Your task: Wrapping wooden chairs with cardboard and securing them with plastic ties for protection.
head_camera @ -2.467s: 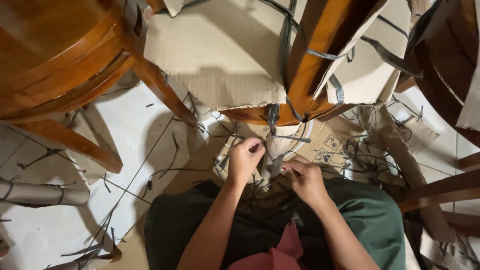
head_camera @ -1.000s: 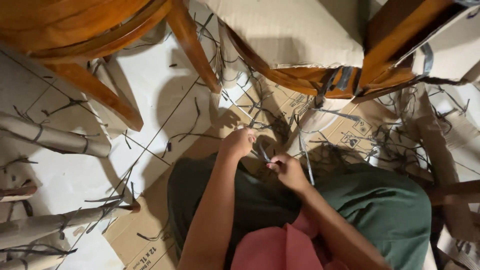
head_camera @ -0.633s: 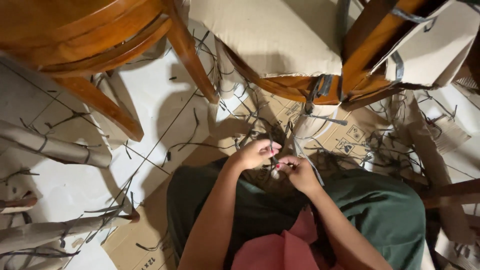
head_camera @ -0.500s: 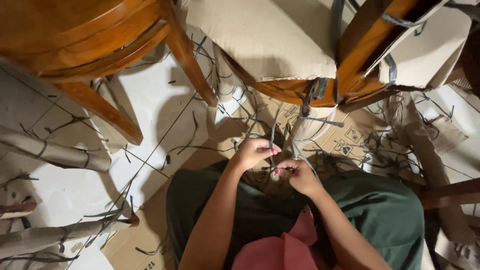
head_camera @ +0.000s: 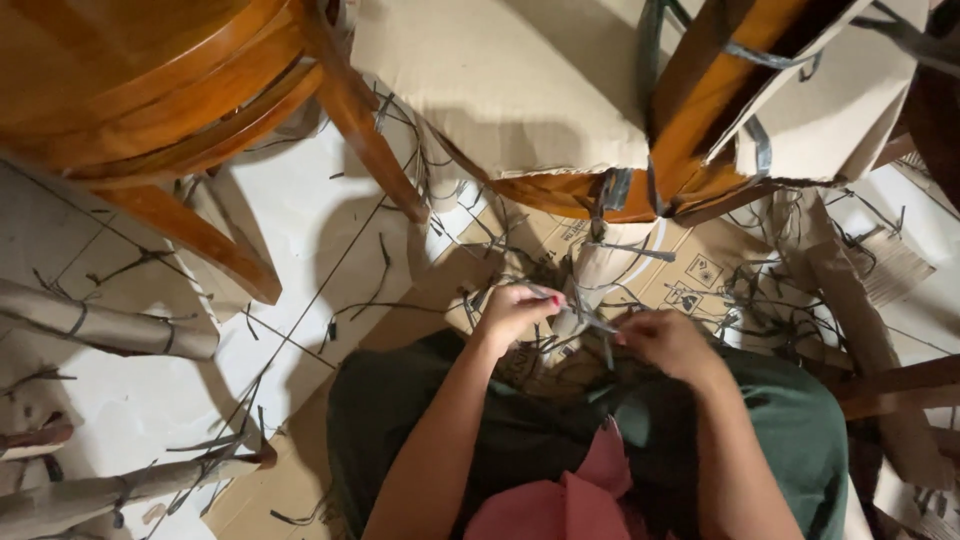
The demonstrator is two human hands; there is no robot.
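**Two hands work a grey strap at a paper-wrapped chair leg**

At the upper left of the frame, a round wooden table (head_camera: pixel 120 90) stands on a white tiled floor (head_camera: pixel 290 210), its slanted legs reaching down toward the centre. Paper-wrapped rolls (head_camera: pixel 100 325) tied with grey bands lie along the left edge. Cut grey strap scraps (head_camera: pixel 380 265) litter the floor and a flattened cardboard sheet (head_camera: pixel 690 270).

In the middle of the frame, the left hand (head_camera: pixel 515 310) has its grip closed, pinching a thin grey strap (head_camera: pixel 590 320). Just above it stands a chair leg (head_camera: pixel 610 265) wrapped in pale paper, under a wooden chair (head_camera: pixel 690 100) covered in cardboard. The strap runs across to the right hand (head_camera: pixel 668 342), whose grip is also closed around it. Both hands are near each other, just above the person's dark green lap (head_camera: pixel 780 440).
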